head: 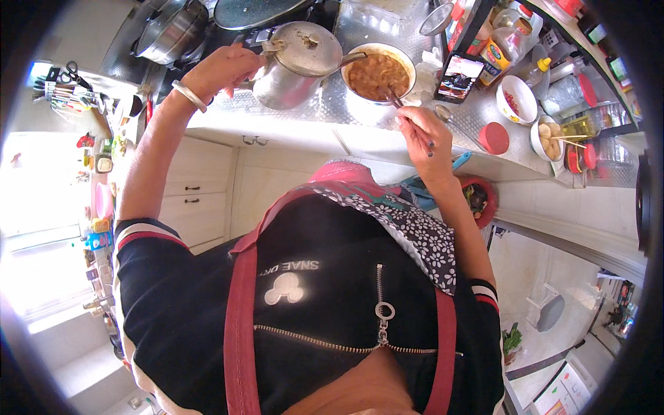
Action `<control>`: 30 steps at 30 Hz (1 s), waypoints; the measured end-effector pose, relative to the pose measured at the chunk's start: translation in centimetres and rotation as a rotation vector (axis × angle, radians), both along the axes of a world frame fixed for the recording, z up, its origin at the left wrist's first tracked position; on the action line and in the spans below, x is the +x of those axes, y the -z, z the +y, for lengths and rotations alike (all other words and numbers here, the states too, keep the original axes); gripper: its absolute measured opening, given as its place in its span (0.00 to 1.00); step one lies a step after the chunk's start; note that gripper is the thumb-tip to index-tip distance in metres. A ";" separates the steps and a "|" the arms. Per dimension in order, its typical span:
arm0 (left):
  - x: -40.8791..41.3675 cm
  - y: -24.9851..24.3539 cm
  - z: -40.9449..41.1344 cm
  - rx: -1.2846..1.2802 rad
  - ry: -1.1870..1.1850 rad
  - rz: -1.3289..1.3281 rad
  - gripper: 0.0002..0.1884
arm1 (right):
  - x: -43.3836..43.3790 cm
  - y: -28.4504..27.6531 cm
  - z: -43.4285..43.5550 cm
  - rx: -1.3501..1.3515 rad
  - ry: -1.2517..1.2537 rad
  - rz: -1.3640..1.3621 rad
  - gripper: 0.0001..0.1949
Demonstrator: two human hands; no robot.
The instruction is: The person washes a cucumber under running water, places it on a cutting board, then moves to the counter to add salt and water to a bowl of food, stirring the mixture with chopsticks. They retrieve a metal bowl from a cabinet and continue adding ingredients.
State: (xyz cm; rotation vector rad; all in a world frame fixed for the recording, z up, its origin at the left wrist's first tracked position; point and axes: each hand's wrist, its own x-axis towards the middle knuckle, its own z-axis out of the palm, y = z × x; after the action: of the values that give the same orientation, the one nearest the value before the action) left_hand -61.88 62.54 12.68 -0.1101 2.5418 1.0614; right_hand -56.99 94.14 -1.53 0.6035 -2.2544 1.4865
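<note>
My left hand [228,70] is closed around the side handle of a metal kettle [290,83], whose lid is on. The kettle's spout reaches over the left rim of a white bowl [378,72] that holds chunky brown-orange food in liquid. In my right hand [426,137] is a pair of dark chopsticks [397,101], their tips in the food near the bowl's front edge. Whether liquid is coming from the spout cannot be made out. The bowl stands on the metal-patterned counter, right of the kettle.
A lidded pan [259,13] and a steel pot [171,33] stand on the stove behind. Right of the bowl are a propped phone [459,78], a spoon [443,113], a red lid [494,138], a bowl of red pieces [517,98], a bowl of pale round food [547,140] and several bottles.
</note>
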 end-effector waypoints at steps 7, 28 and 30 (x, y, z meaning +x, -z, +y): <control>-0.3 -0.7 0.5 -0.030 0.033 0.009 0.16 | -0.1 0.6 -0.1 0.026 0.011 0.006 0.07; -1.7 -1.1 0.6 -0.081 0.116 0.086 0.18 | -0.2 0.5 -0.5 0.081 0.023 0.007 0.07; -1.7 -1.2 0.7 -0.075 0.114 0.083 0.18 | -0.3 0.7 -0.5 0.083 0.025 -0.001 0.07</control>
State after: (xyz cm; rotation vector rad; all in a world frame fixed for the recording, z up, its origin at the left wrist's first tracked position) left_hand -63.62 63.24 13.90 0.0588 2.6273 0.9465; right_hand -57.27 93.59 -2.19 0.5972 -2.3256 1.3874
